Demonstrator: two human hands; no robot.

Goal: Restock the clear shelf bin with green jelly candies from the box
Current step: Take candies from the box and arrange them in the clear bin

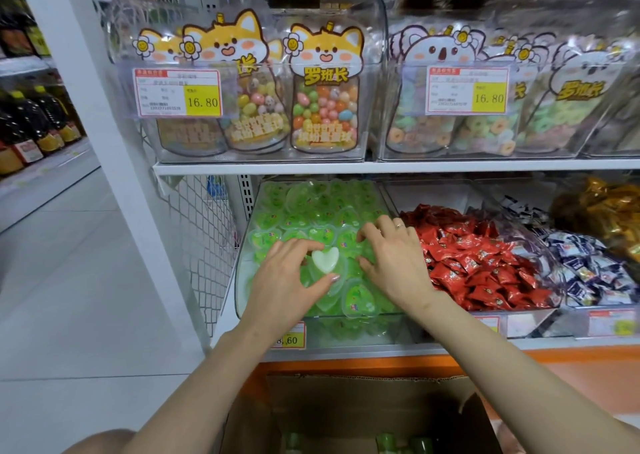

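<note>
The clear shelf bin [242,273] on the lower shelf is filled with several heart-shaped green jelly candies [322,211] in sealed cups. My left hand [287,280] is in the bin's front, thumb and fingers curled round an upturned jelly cup with a pale heart-shaped base [325,260]. My right hand [391,259] lies on the jellies beside it, fingers bent down onto the pile; whether it grips one is hidden. The open cardboard box [346,408] stands on the floor below, with a few green jellies [386,441] at its bottom.
Right of the green bin are bins of red wrapped candies [478,259] and blue-white ones [585,266]. The shelf above [381,167] carries clear bins of cartoon-labelled sweet bags. A white upright post [114,141] and wire mesh [204,231] stand at left, then open aisle floor.
</note>
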